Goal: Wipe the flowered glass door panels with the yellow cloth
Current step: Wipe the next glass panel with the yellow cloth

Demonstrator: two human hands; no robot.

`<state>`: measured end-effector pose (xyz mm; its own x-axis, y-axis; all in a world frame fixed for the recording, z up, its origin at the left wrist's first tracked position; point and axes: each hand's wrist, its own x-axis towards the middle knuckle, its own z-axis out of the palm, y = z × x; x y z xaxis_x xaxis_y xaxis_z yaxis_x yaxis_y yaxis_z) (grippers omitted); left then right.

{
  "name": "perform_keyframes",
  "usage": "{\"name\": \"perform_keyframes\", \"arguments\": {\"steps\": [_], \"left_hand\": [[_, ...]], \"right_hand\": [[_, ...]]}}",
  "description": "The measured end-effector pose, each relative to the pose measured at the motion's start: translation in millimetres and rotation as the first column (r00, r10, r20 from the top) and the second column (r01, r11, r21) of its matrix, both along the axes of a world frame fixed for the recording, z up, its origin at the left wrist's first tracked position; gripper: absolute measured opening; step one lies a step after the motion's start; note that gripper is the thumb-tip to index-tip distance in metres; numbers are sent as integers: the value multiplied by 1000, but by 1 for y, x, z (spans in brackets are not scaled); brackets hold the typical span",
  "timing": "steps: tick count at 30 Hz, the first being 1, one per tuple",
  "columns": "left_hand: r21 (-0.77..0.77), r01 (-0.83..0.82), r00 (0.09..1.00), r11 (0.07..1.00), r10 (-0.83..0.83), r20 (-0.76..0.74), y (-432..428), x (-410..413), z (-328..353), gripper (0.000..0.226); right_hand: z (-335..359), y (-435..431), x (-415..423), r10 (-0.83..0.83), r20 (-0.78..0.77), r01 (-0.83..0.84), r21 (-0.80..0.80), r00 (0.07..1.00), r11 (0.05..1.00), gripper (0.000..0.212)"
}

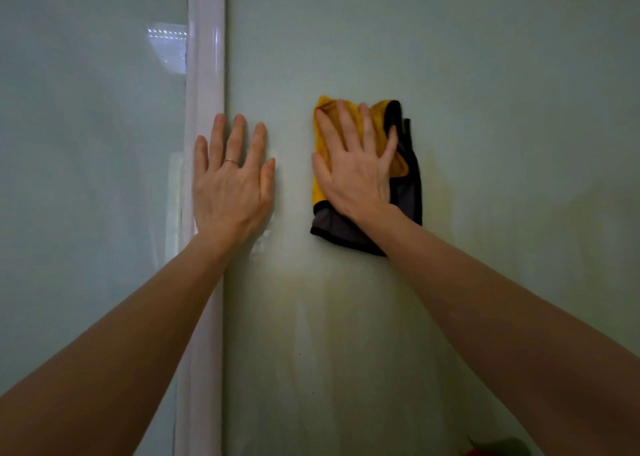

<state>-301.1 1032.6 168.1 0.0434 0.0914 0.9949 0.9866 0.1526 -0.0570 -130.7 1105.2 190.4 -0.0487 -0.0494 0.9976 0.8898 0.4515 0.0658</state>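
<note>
A pale green frosted glass door panel (450,75) fills the middle and right of the view. My right hand (356,165) lies flat with spread fingers on a folded yellow cloth (320,178) with grey and black edging, pressing it against the glass. My left hand (232,178), a thin ring on one finger, rests flat on the same panel beside the white frame, fingers straight and holding nothing. A trace of a red and green flower print (485,450) shows at the bottom edge.
A glossy white vertical frame strip (204,75) separates this panel from a second glass panel (86,144) at the left, which reflects a light. Faint yellowish streaks mark the glass below the cloth.
</note>
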Motion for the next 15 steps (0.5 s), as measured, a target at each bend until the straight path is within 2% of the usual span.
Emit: {"name": "perform_keyframes", "arguments": {"steps": [3,5,7,9,11,13,15], "left_hand": [[12,39,999,999,-39,-5,0,-2,0,65],[14,57,998,998,-57,-8,0,-1,-2,65],[21,55,998,998,-55,-9,0,1,-2,65],[21,38,999,999,-38,-4,0,3,-1,65],[17,21,1000,1000,-21,4,0,4,-2,61],[16,18,1000,1000,-18,6,1,3,-2,59],[20,30,1000,999,-30,3,1,2,-3,58]], "right_hand": [[7,3,14,6,152,-15,54,988,998,63],[9,12,32,-1,138,-7,61,990,998,63],[5,20,47,-10,-66,13,40,998,999,62],[-2,22,48,-27,-278,23,-17,960,1000,62],[-7,17,32,-51,-356,30,-66,933,997,65],[-10,10,17,-28,-290,20,-31,957,999,66],[-13,9,13,-9,-131,12,20,991,1000,64]]}}
